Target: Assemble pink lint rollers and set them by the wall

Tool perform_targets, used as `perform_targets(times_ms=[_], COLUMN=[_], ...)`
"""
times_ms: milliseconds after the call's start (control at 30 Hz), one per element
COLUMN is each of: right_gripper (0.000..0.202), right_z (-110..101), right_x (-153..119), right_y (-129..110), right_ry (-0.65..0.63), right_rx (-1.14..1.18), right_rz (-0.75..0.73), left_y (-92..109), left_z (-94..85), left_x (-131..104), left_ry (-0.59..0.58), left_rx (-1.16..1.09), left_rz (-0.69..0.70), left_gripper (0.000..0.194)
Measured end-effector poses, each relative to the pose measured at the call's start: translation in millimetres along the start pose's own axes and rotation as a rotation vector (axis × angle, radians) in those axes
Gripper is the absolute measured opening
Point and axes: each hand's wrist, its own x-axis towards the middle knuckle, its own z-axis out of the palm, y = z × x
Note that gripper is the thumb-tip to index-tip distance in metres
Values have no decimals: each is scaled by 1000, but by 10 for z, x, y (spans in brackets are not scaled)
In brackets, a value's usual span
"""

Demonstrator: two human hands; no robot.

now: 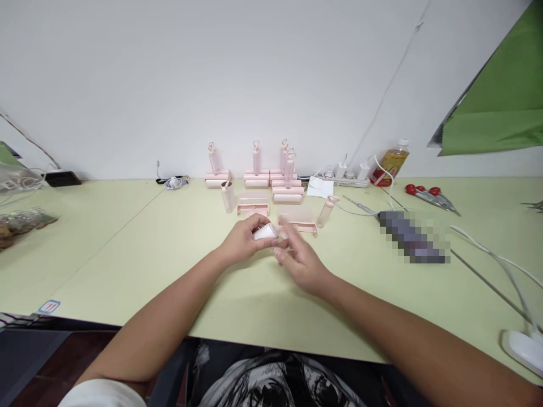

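Note:
My left hand (246,240) is closed around a white adhesive lint roll (266,231), tilted with its end toward the right. Beside that end is my right hand (300,261), its thumb and a fingertip close together near the roll's edge. Its upper finger is blurred, and whatever lies between the fingertips is too small to make out. Just behind the hands lie two open pink roller cases, a left case (253,210) and a right case (297,227), with clear covers. A pink-capped clear handle tube (326,212) stands to the right, and an open tube (228,198) to the left.
Several assembled pink lint rollers (257,180) line the wall. A paper (321,186), power strip (354,182) and drink bottle (389,164) are at the back right. Red-handled tools (432,198), a pixelated dark object (413,237) and white cables lie right; a plastic bag (25,223) lies far left.

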Motion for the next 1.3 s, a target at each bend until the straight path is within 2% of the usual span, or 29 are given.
perform_targets(times_ms=[67,100,167,233,300,367,500,600,767,933,1033,1133,1300], right_gripper=[67,65,60,54,46,38,32,21,17,4,12,6,10], right_z=[-11,-19,-46,-93,-162,-235,-313,-303,-275,-263,-252,-242,-243], right_x=[-7,-3,19,59,109,157,208,199,168,159,153,151,147], right_y=[-23,-33,-49,-56,-48,-22,64,100,68,51,52,32,-24], right_ry=[-108,-121,-47,82,192,209,14,-111,-156,-167,-152,-170,-129], right_rx=[9,12,9,-57,-206,-390,-686,-777,-761,-769,-762,-684,-545], right_rz=[-11,-17,-26,-28,-7,41,176,228,231,175,178,213,240], left_y=[-1,0,-1,-12,-33,-54,-47,-8,11,-13,-27,-27,6], left_z=[14,21,26,16,-10,-45,-101,-111,-129,-159,-152,-141,-142], left_x=[-7,-10,-11,2,26,55,93,106,132,143,143,141,132], left_ry=[1,4,46,135,235,302,359,382,395,333,327,316,295], left_rx=[-33,-47,-50,-17,10,1,-71,-197,-432,-638,-683,-710,-732], left_rz=[2,2,0,-10,-35,-80,-177,-247,-356,-390,-402,-410,-426], left_gripper=[46,49,54,53,47,39,33,32,37,30,27,27,23])
